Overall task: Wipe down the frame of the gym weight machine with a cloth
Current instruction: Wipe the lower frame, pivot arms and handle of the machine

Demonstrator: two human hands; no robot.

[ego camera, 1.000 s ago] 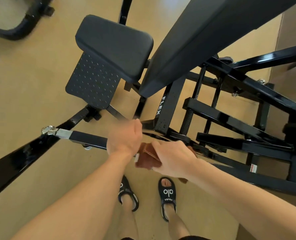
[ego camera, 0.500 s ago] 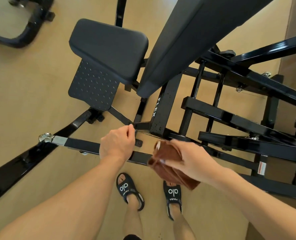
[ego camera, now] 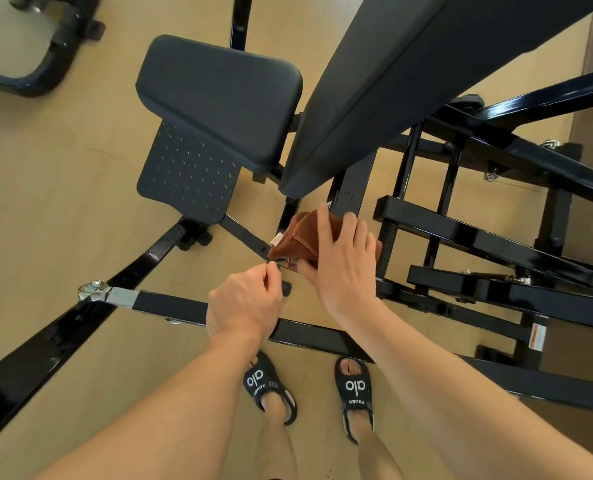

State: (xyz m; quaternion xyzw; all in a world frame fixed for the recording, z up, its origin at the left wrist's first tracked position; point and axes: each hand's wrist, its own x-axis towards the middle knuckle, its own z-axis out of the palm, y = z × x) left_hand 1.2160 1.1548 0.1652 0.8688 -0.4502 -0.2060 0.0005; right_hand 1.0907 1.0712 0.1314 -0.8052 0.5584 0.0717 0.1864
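The cloth (ego camera: 296, 242), a brown folded piece with a small white tag at its left corner, lay against the black frame (ego camera: 352, 190) of the weight machine, at the foot of the upright member just below the padded backrest (ego camera: 409, 74). Half a second earlier it had been held clear of the metal, nearer the body; it had since been carried forward and laid onto the junction. The right hand (ego camera: 343, 265) pressed it there, its fingers (ego camera: 322, 220) spread nearly straight over the cloth, the thumb tucked at its near edge. The left hand (ego camera: 244, 301) sat just beside and nearer the body, its fingers (ego camera: 267, 271) curled with the tips brought together at a thin frame edge; whether they actually pinched anything could not be determined. Beyond the fingers to the left stood the seat pad (ego camera: 218, 98) and the perforated footplate (ego camera: 187, 174); to the right ran the crossbars (ego camera: 461, 233). Below the hands, two sandalled feet stood on the tan floor (ego camera: 45, 168). Assessment: contact was re-established, so a fresh wiping stroke on this joint appeared under way; the right-hand bars showed no sign of attention yet.
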